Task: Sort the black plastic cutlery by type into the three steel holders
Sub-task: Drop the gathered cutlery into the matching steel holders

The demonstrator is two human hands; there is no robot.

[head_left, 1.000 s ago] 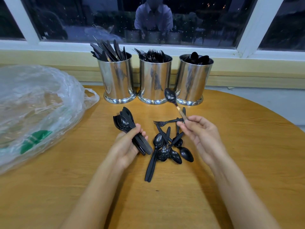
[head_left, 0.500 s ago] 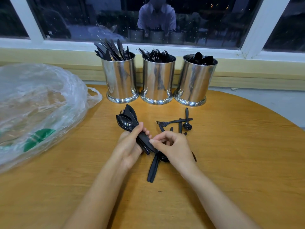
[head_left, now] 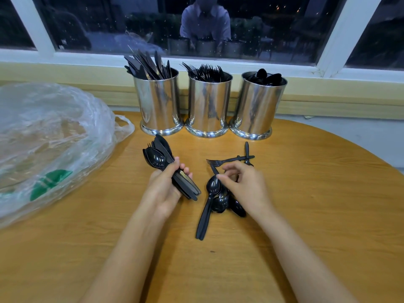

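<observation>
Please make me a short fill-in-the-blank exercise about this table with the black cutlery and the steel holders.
1. The middle steel holder contains only ____.
2. The spoons that are already sorted stand in the ____ steel holder.
3. One hand grips the bundle of cutlery: the ____ one.
Missing words: forks; right; left.

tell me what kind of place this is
Likely a canteen or cafe, though unsure: three steel holders stocked with black plastic cutlery, on a round wooden table by a window.
</observation>
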